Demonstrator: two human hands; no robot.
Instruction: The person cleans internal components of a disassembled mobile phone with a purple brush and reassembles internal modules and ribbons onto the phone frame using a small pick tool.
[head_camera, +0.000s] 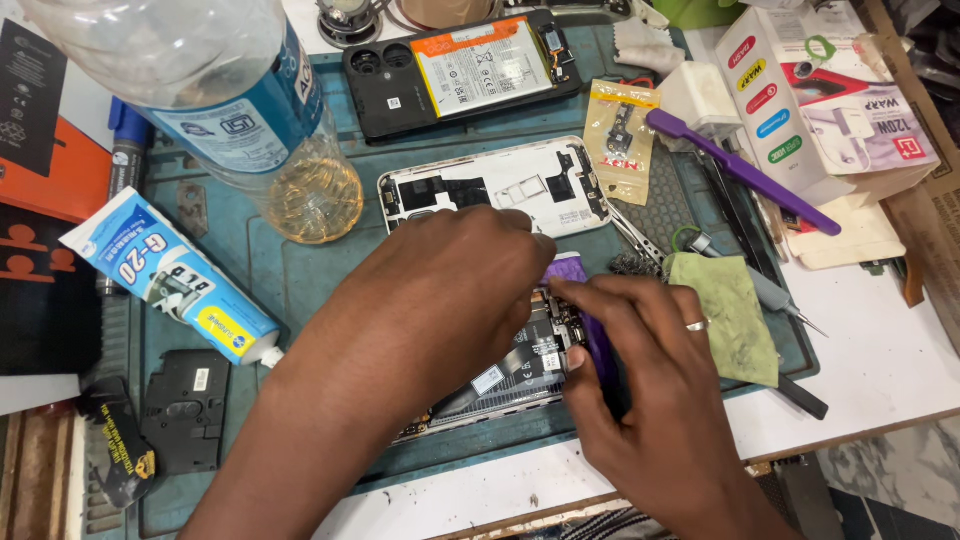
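Two hands are crowding over the opened phone (520, 375) lying on the teal mat (310, 280). The left hand (440, 290) is covering the phone's upper half, fingertips pinched together — on what, I cannot tell. The right hand (640, 370) is gripping a purple tool (590, 320) against the circuit board. One slip and that tip is likely gouging a connector; the water bottle (230, 100) beyond the phone could tip.
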